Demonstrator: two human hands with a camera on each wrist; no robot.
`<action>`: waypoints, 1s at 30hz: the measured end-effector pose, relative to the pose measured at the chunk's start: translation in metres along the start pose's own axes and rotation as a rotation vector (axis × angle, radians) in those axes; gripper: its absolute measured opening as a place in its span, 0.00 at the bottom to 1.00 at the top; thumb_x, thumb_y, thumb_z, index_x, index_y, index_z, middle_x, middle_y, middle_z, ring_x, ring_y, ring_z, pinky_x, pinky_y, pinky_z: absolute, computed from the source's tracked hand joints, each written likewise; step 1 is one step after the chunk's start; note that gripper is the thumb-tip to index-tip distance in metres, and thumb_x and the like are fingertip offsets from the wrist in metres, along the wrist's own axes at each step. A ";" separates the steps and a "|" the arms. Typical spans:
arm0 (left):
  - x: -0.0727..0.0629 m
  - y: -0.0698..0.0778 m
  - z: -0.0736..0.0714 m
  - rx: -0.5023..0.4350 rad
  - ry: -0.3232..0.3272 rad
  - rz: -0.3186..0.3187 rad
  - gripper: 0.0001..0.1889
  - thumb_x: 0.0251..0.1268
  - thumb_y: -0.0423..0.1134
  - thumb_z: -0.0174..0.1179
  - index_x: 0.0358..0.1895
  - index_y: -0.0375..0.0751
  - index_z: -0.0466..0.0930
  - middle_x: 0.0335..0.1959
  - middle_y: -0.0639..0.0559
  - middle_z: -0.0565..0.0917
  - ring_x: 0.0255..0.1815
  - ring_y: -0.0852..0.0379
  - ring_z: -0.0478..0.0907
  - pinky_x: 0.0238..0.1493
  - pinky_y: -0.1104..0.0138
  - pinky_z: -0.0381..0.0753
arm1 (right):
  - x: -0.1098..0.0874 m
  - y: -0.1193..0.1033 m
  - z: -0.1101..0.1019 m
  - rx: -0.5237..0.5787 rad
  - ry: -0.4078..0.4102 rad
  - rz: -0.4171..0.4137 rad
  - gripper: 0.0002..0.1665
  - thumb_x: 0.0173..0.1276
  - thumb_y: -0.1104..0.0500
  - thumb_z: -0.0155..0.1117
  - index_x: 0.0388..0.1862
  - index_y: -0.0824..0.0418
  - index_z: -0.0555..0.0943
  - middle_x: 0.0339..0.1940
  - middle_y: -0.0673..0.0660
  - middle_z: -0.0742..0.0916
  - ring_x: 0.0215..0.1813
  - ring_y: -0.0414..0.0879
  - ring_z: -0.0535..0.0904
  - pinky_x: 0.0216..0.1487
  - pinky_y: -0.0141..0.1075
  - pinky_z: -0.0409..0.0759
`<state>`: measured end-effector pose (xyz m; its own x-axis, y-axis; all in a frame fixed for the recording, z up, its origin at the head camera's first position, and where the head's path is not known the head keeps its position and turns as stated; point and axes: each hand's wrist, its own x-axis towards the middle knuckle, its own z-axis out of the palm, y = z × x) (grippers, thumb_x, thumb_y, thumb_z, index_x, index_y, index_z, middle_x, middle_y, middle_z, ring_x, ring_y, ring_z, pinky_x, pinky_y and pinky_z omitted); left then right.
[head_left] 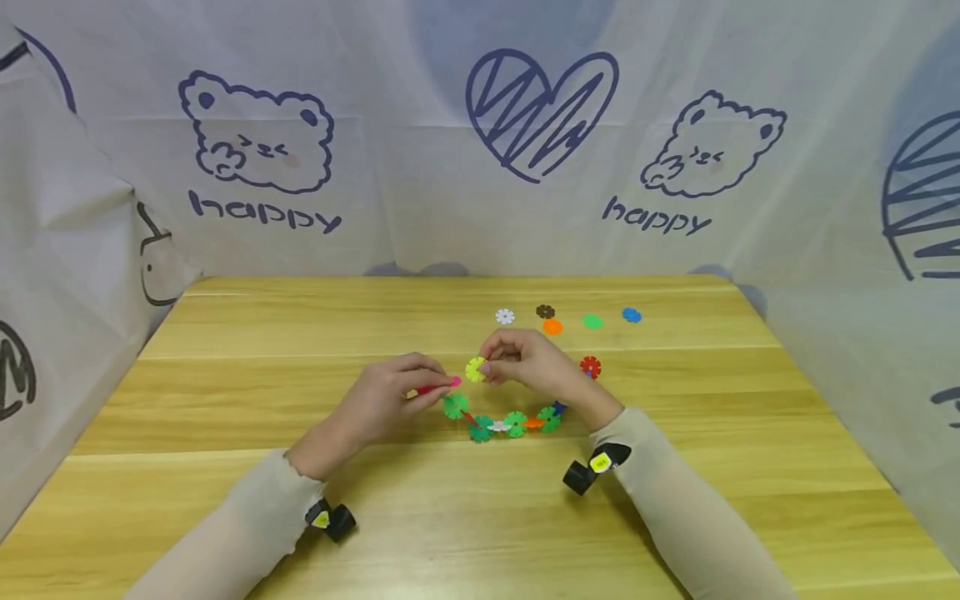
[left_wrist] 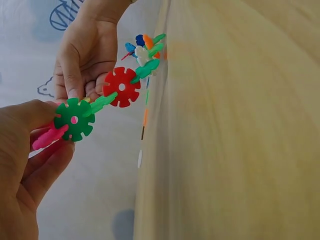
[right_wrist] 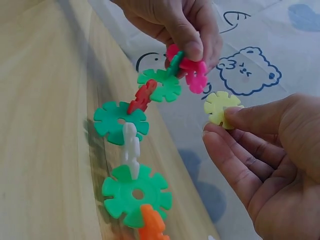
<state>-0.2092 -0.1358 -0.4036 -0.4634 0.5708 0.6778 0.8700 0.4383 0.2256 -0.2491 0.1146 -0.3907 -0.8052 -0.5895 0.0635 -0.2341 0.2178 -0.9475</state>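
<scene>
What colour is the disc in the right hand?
Yellow disc, clearest in the right wrist view.

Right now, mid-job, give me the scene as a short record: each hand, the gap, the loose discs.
Left hand: pinches the chain near a pink disc
Right hand: pinches the yellow disc
Gap: yellow disc apart from the chain
Loose, on the table beyond the hands: white disc, brown disc, orange disc, green disc, blue disc

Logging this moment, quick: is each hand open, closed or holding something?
Left hand: holding the chain at one end.
Right hand: pinching the yellow disc.
</scene>
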 end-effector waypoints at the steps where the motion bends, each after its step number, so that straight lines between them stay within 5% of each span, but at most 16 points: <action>1: 0.001 0.001 -0.001 0.008 0.003 0.012 0.10 0.48 0.30 0.76 0.36 0.39 0.89 0.36 0.51 0.84 0.31 0.59 0.82 0.29 0.74 0.80 | 0.000 0.000 0.000 -0.008 -0.002 -0.002 0.03 0.71 0.68 0.61 0.41 0.68 0.78 0.35 0.61 0.85 0.42 0.68 0.82 0.46 0.54 0.82; 30: 0.003 0.008 0.000 0.066 0.050 0.150 0.11 0.46 0.28 0.76 0.36 0.36 0.88 0.37 0.48 0.84 0.32 0.57 0.84 0.33 0.73 0.82 | -0.007 -0.010 0.008 0.002 -0.030 -0.013 0.04 0.71 0.68 0.61 0.42 0.69 0.78 0.35 0.62 0.86 0.42 0.68 0.82 0.46 0.55 0.82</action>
<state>-0.2034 -0.1308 -0.4000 -0.3191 0.5990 0.7344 0.9150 0.3966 0.0740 -0.2365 0.1102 -0.3844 -0.7858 -0.6150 0.0662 -0.2429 0.2084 -0.9474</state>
